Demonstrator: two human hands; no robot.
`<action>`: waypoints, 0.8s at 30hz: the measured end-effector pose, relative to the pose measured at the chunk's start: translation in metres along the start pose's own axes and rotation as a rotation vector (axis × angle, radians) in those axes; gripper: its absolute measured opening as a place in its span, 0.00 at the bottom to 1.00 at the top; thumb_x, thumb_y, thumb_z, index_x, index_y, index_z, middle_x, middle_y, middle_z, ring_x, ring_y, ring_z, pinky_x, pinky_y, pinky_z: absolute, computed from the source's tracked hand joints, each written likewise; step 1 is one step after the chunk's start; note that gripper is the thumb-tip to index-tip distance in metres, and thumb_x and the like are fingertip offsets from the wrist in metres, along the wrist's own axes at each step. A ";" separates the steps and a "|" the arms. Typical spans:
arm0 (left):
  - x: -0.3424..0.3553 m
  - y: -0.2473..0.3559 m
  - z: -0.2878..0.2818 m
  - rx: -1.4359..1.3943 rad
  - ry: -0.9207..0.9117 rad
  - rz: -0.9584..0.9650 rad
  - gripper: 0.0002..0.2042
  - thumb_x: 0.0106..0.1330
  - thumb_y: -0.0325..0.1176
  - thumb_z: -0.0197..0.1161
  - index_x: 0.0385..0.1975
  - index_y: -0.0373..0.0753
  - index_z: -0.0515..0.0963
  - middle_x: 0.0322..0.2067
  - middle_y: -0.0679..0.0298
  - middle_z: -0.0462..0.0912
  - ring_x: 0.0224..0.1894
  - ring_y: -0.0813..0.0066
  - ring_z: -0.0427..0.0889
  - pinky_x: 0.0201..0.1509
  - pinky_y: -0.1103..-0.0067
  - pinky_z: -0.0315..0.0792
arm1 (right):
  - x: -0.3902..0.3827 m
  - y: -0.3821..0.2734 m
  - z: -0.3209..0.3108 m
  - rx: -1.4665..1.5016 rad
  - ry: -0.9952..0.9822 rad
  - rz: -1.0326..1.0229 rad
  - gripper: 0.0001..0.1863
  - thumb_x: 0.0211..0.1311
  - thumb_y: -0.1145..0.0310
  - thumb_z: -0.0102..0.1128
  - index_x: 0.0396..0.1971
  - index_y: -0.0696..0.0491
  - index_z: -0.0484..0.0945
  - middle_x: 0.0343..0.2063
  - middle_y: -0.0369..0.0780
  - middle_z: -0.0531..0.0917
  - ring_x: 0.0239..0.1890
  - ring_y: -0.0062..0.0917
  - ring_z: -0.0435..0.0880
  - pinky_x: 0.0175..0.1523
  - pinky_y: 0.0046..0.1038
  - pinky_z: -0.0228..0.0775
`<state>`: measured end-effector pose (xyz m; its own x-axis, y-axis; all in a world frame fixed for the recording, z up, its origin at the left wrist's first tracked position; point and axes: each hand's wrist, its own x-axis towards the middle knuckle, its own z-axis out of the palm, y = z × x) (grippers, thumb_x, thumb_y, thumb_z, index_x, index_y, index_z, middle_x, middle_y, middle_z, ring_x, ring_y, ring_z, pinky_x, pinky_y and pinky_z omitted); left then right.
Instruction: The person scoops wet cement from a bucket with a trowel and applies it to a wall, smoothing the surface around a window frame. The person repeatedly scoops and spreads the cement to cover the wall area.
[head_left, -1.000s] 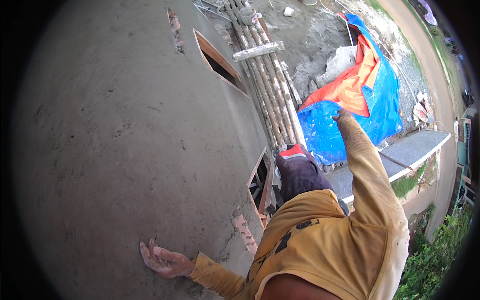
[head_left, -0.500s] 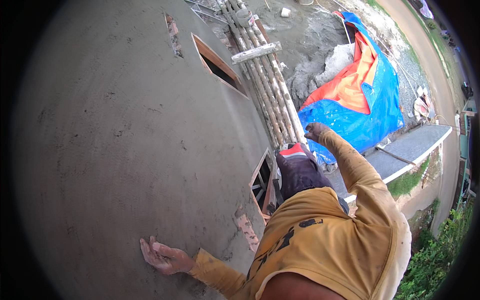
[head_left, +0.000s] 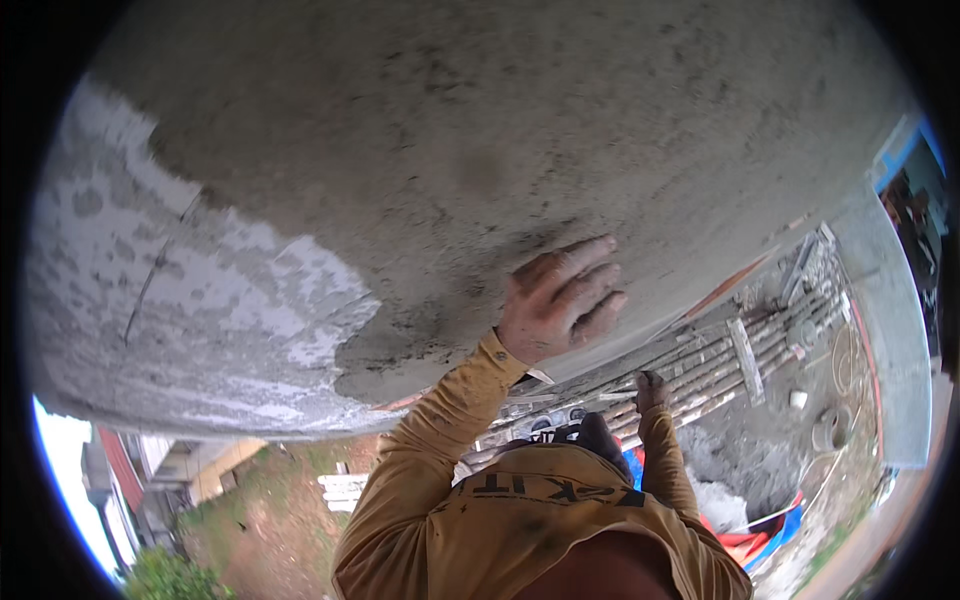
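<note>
My left hand (head_left: 562,300) is raised in front of the grey plastered wall (head_left: 600,130), its fingers apart and loosely bent, with nothing in them. Whether its fingertips touch the plaster I cannot tell. Darker, rougher plaster shows around that hand. Lower and to the right, my right hand (head_left: 652,390) is small in view, its fingers curled in; anything inside them is hidden. It hangs over the wooden poles (head_left: 700,377) of a walkway. Grey plaster ends in a ragged edge on the left, beside a pale, patchy stretch of wall (head_left: 250,290).
A short white board (head_left: 745,360) crosses the poles. On the ground below are a bucket (head_left: 830,430), wet grey mortar (head_left: 745,455) and a blue and orange tarp (head_left: 775,535). Grass and bare soil (head_left: 270,510) lie at lower left, with buildings (head_left: 170,465) beyond.
My view has swung left along the wall, bringing the pale patch into sight. My left hand is now raised nearer the middle of the view; my right hand appears lower.
</note>
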<state>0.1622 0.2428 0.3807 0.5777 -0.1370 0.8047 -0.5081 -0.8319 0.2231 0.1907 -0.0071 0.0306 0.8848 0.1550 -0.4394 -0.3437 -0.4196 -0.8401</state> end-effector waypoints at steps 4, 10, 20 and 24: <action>-0.054 0.021 -0.058 0.369 0.459 -0.055 0.27 0.55 0.46 0.64 0.53 0.42 0.68 0.62 0.49 0.58 0.65 0.48 0.55 0.65 0.52 0.45 | -0.013 -0.077 0.016 -0.151 -0.620 -0.366 0.33 0.53 0.71 0.61 0.60 0.57 0.61 0.34 0.45 0.81 0.35 0.24 0.81 0.36 0.24 0.75; -0.096 0.002 -0.086 0.716 0.505 -0.476 0.48 0.58 0.63 0.52 0.66 0.32 0.41 0.66 0.39 0.37 0.68 0.37 0.36 0.64 0.45 0.26 | -0.002 -0.151 0.049 -0.510 -1.003 -0.386 0.29 0.57 0.65 0.59 0.56 0.64 0.65 0.41 0.46 0.80 0.43 0.28 0.80 0.52 0.27 0.69; -0.076 -0.015 -0.078 0.778 0.376 -0.624 0.45 0.56 0.65 0.49 0.63 0.31 0.54 0.67 0.47 0.44 0.70 0.49 0.37 0.64 0.42 0.29 | 0.000 -0.192 0.118 -0.721 -1.202 -0.592 0.20 0.58 0.63 0.57 0.45 0.61 0.73 0.39 0.44 0.81 0.42 0.27 0.79 0.49 0.27 0.69; -0.078 -0.011 -0.079 0.842 0.440 -0.606 0.44 0.55 0.65 0.51 0.61 0.32 0.58 0.66 0.48 0.47 0.70 0.51 0.40 0.65 0.42 0.31 | -0.014 -0.188 0.150 -0.817 -1.274 -0.624 0.18 0.58 0.63 0.58 0.43 0.61 0.74 0.37 0.43 0.81 0.40 0.27 0.79 0.48 0.27 0.69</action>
<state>0.0722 0.3055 0.3592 0.2228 0.4760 0.8508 0.4687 -0.8175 0.3346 0.1953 0.2036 0.1469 -0.1432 0.8926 -0.4275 0.5612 -0.2825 -0.7780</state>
